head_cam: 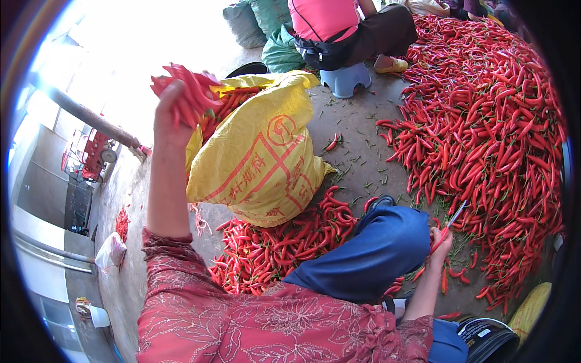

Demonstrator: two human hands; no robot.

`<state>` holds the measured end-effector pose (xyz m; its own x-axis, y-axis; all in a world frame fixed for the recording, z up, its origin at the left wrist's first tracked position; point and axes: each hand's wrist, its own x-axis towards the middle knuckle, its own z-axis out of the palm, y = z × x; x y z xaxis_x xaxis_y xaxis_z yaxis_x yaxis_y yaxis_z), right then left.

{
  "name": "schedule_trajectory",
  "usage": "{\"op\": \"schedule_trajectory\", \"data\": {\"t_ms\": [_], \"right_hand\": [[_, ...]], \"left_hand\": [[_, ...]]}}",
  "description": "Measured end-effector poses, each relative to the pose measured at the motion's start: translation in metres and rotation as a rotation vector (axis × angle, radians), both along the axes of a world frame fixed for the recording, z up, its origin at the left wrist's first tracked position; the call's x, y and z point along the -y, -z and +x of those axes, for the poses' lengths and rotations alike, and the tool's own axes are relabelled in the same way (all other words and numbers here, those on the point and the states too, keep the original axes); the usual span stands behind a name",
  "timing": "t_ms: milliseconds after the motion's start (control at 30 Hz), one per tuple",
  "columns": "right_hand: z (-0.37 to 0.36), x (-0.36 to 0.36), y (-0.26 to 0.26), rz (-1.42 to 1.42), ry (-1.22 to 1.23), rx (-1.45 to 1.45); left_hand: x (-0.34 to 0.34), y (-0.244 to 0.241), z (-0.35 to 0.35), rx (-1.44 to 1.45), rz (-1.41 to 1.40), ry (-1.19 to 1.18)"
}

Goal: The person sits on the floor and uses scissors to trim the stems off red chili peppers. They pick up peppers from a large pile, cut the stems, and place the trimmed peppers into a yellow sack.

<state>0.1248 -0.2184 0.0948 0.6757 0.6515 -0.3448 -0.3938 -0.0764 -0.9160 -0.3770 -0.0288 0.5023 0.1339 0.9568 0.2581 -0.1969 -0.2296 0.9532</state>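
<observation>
My left hand (174, 111) is raised at the upper left, gripping a bunch of red chili peppers (193, 93). Directly beside and partly behind it is the mouth of a yellow woven sack (254, 168), with more red chilies (238, 97) inside. The sack bears red printing and stands tilted on a low heap of chilies (277, 254). At the right, my right hand (439, 245) rests beside my bent knee, holding a small bladed tool (456, 214) that points up and away. Whether it is scissors or a knife is unclear. Something red shows between those fingers.
A large heap of red chilies (490, 127) spreads across the right side. Cut green stems (347, 177) litter the concrete floor. Ahead, a person (324, 20) sits on a blue plastic stool (346, 80) near green sacks (283, 50). A black bucket (488, 338) lies at the lower right.
</observation>
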Motion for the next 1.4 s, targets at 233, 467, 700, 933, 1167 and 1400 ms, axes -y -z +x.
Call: {"op": "schedule_trajectory", "data": {"t_ms": [233, 467, 700, 933, 1167, 1400], "right_hand": [[0.005, 0.013, 0.008, -0.058, -0.008, -0.034], [0.009, 0.019, 0.002, -0.059, 0.035, -0.060], [0.016, 0.020, 0.019, -0.072, 0.011, -0.101], [0.012, 0.018, 0.027, -0.087, 0.009, -0.118], [0.012, 0.019, 0.022, -0.106, -0.023, -0.098], [0.016, 0.024, 0.033, -0.097, -0.021, -0.088]], "left_hand": [[-0.052, 0.084, -0.019, -1.779, 0.167, -0.692], [-0.118, 0.067, -0.057, -2.147, -0.307, -0.709], [-0.067, 0.082, -0.104, -1.982, -0.374, -0.692], [-0.021, 0.050, -0.042, -1.805, 0.337, -0.831], [-0.008, 0.087, 0.009, -1.519, 0.087, -0.435], [-0.005, 0.069, -0.016, -0.790, -0.434, -0.371]]}}
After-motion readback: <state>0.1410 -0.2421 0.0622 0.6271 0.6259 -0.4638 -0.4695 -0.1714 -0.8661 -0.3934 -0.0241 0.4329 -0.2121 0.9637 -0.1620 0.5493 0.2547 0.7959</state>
